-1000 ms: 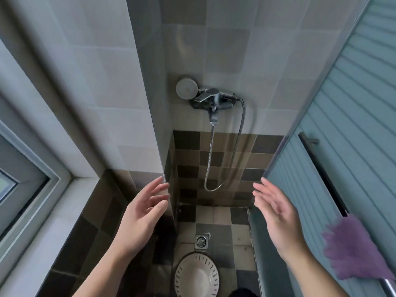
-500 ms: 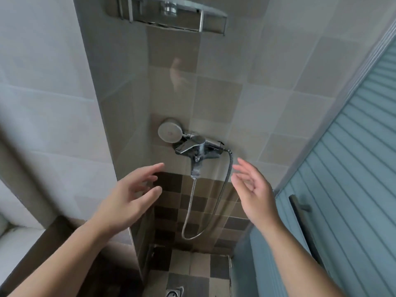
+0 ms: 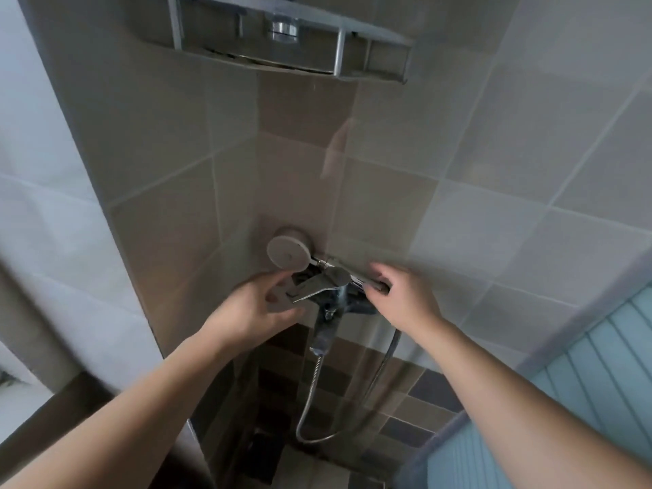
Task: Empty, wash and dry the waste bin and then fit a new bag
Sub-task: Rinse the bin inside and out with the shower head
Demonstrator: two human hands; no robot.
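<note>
Water comes first, so I curl my right hand (image 3: 405, 294) round the shower handle (image 3: 356, 277), my left hand (image 3: 261, 305) hangs loose by the tap lever (image 3: 317, 285), and no bin shows; next I lift.

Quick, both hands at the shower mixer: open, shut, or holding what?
Left hand: open, fingers loosely curved beside the mixer lever, gripping nothing.
Right hand: grips the shower handset handle.

shelf (image 3: 282, 40) cut off at top, right hand (image 3: 402, 298) fingers (image 3: 379, 285) blurred
</note>
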